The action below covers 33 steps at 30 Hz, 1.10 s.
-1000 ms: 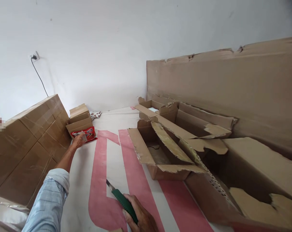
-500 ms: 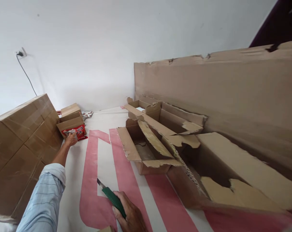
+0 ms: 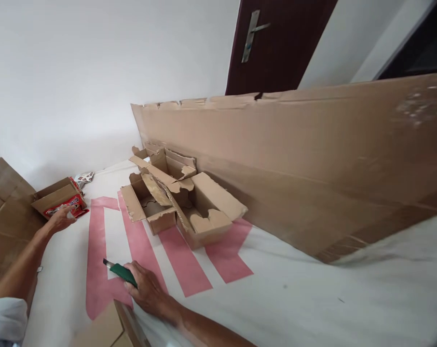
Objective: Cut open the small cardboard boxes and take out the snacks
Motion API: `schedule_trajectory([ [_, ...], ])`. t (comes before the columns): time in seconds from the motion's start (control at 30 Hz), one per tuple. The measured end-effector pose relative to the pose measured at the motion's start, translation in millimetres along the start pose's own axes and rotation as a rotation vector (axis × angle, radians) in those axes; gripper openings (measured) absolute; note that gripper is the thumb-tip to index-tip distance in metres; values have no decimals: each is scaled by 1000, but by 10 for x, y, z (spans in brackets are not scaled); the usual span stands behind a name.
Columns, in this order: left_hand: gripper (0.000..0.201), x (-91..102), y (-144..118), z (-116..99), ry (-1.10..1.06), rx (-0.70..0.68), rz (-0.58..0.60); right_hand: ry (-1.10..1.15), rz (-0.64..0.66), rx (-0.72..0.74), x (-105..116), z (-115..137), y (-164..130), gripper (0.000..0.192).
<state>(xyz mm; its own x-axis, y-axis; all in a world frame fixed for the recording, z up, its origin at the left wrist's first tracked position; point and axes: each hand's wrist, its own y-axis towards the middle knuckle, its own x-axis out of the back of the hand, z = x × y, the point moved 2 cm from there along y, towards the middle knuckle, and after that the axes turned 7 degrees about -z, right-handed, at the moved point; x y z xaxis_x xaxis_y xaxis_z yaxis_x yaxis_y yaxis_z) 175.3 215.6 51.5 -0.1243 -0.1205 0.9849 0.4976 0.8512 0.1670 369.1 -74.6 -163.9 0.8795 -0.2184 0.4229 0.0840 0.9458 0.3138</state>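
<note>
My right hand (image 3: 144, 288) is closed around the green handle of a utility knife (image 3: 123, 274), its blade out and pointing left. At the far left, my left hand (image 3: 61, 219) reaches forward with its fingers stretched out, at the lower edge of a red printed packet (image 3: 68, 206). That packet leans against the front of an open carton (image 3: 52, 197). Whether the fingertips touch it is hard to tell. Close to me at the bottom lies another carton (image 3: 102, 330), partly cut off by the frame.
Several opened cartons (image 3: 207, 231) with torn flaps stand mid-table on the white and pink sheet (image 3: 185, 277). A long cardboard panel (image 3: 276, 159) rises behind them. Stacked boxes (image 3: 8, 207) stand on the left, and a white patterned packet (image 3: 84, 178) lies by the wall.
My view has swung right and back, so a door and more of the sheet show. My left hand's fingers no longer lie over the red packet's middle. The knife stays in my right hand.
</note>
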Motion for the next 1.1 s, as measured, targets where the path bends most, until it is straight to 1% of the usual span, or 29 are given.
schedule_trajectory([
  [0.07, 48, 59, -32, -289, -11, -50, 4, 2, 6, 2, 14, 27, 17, 36],
  [0.1, 47, 69, -59, -482, -27, -92, 4, 4, 4, 4, 23, 39, 22, 35],
  [0.17, 50, 46, -141, -960, -69, -197, -10, 10, 1, 11, 40, 56, 25, 35],
  [0.2, 52, 19, -197, -1240, -100, -288, -55, 17, 0, 17, 49, 62, 23, 34],
  [0.23, 52, -25, -259, -1529, -114, -380, -93, 26, 1, 29, 58, 67, 18, 33],
  [0.27, 52, -88, -320, -1811, -116, -456, -108, 38, 1, 43, 69, 70, 12, 31],
  [0.33, 47, -255, -419, -2298, -63, -568, -65, 54, -2, 66, 91, 70, 0, 28],
  [0.37, 42, -347, -448, -2476, -7, -591, -29, 56, -1, 76, 102, 67, -4, 28],
  [0.4, 34, -430, -461, -2599, 49, -589, -4, 55, 1, 85, 111, 63, -7, 28],
  [0.43, 25, -497, -461, -2668, 82, -579, 11, 54, 4, 95, 118, 59, -7, 29],
  [0.47, 16, -547, -452, -2683, 111, -562, 21, 55, 8, 105, 122, 57, -6, 29],
  [0.5, 9, -574, -439, -2652, 129, -542, 24, 58, 12, 112, 125, 56, -2, 30],
  [0.57, 13, -569, -427, -2491, 152, -508, 20, 68, 14, 103, 121, 58, 9, 31],
  [0.63, 18, -510, -458, -2269, 168, -490, 16, 68, 15, 69, 106, 61, 21, 32],
  [0.73, 22, -413, -584, -1973, 172, -499, 16, 50, 0, 39, 70, 64, 29, 33],
  [0.8, 28, -388, -684, -1844, 164, -510, 18, 40, -8, 33, 43, 60, 28, 32],
  [0.9, 38, -418, -795, -1741, 155, -506, 9, 35, -9, 26, 10, 52, 22, 30],
  [0.93, 38, -440, -821, -1725, 144, -503, 1, 33, -9, 22, 3, 50, 20, 30],
  [1.03, 29, -514, -893, -1707, 55, -515, -26, 25, -7, 13, -7, 50, 11, 33],
  [1.1, 27, -555, -952, -1700, -19, -531, -42, 23, -3, 8, -8, 50, 2, 35],
])
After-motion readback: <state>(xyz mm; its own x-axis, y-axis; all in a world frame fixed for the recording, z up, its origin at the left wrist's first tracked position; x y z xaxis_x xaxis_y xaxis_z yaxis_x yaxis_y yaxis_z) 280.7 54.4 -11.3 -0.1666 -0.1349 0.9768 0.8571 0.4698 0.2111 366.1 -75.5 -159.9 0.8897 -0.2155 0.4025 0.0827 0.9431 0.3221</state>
